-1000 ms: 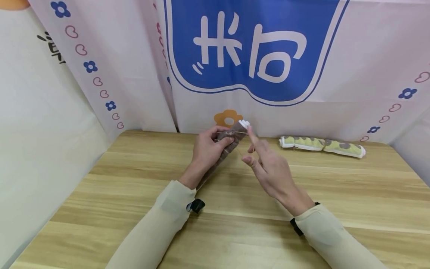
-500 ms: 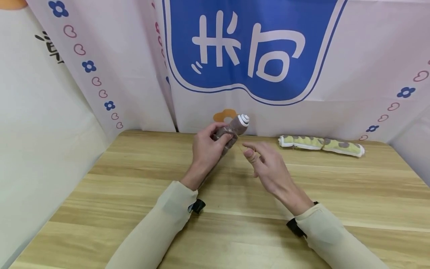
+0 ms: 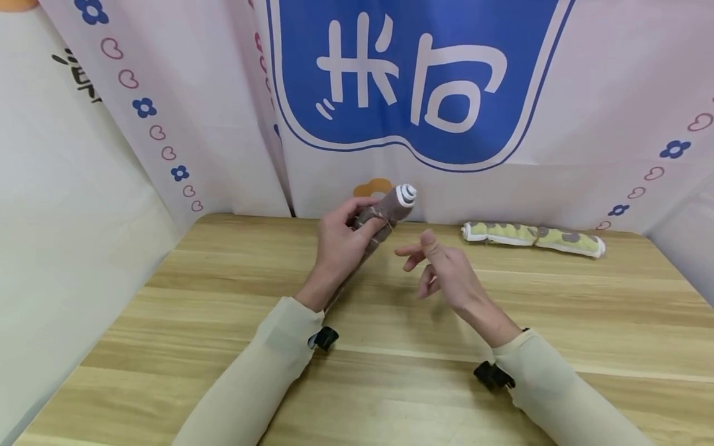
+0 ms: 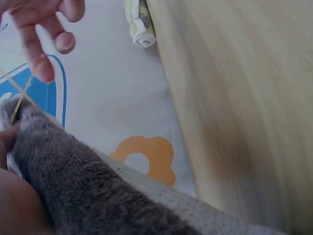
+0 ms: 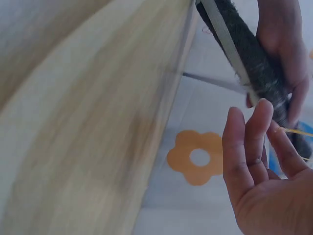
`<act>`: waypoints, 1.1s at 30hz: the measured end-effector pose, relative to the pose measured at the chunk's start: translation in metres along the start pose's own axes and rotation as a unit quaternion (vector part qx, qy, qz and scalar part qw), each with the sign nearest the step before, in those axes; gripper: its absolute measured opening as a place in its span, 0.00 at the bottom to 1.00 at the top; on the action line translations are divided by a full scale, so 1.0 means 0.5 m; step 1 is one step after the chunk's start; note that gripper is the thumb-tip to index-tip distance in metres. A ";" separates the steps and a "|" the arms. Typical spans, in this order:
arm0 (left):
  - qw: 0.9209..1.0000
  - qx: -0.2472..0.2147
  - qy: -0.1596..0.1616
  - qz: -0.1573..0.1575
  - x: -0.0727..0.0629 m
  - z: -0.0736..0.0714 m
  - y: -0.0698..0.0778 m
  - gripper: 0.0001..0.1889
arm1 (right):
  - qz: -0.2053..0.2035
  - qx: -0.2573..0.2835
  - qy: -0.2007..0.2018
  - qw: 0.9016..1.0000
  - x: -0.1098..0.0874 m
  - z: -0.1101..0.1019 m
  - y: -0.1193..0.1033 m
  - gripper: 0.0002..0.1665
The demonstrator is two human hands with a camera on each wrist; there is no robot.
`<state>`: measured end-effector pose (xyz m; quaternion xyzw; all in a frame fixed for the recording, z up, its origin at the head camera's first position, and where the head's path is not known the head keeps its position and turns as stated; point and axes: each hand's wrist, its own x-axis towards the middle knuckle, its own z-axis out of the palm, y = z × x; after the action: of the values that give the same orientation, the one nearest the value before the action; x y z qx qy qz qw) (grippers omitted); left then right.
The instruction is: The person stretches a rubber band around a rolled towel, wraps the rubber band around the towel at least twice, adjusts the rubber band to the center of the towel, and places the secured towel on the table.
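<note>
My left hand (image 3: 341, 238) grips a rolled-up plush mat (image 3: 400, 201), grey-brown outside, its white spiral end tilted up and away. In the left wrist view its fuzzy side and white dotted backing show. A thin yellowish rubber band (image 4: 24, 93) runs from the roll to a fingertip of my right hand (image 4: 39, 39). The right wrist view also has the rubber band (image 5: 296, 132) at the index fingertip. In the head view my right hand (image 3: 454, 272) is apart from the roll, fingers loosely spread. Part of the mat is hidden behind my left hand.
A second roll (image 3: 532, 239), yellow-green with grey patches and tied round, lies at the back right of the wooden table (image 3: 390, 384). Behind the table's far edge hangs a printed white cloth (image 3: 602, 93) with a blue emblem.
My right hand has drawn back from the roll, down and slightly right, its fingers spreading. The roll's white end has turned up toward the head camera; the left hand keeps its hold.
</note>
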<state>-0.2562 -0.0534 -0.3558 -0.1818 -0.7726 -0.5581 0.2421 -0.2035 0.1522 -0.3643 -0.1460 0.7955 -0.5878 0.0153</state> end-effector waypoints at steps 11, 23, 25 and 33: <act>0.993 -0.055 -0.093 0.056 -0.006 0.006 0.006 0.13 | 0.022 0.027 -0.003 0.999 0.013 -0.029 0.007 0.54; 0.983 -0.027 -0.177 0.042 -0.010 0.004 0.008 0.12 | 0.040 0.028 -0.021 0.999 0.013 -0.048 0.008 0.61; 0.982 -0.020 -0.183 0.042 -0.009 0.001 0.006 0.12 | 0.041 0.026 -0.020 0.999 0.012 -0.048 0.009 0.62; 0.978 0.021 -0.204 0.037 0.001 -0.015 -0.001 0.12 | 0.047 0.012 0.003 0.999 0.012 -0.050 0.007 0.52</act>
<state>-0.2556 -0.0607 -0.3538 -0.3150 -0.8098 -0.4840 0.1034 -0.2151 0.1749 -0.3588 -0.1067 0.7944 -0.5965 0.0419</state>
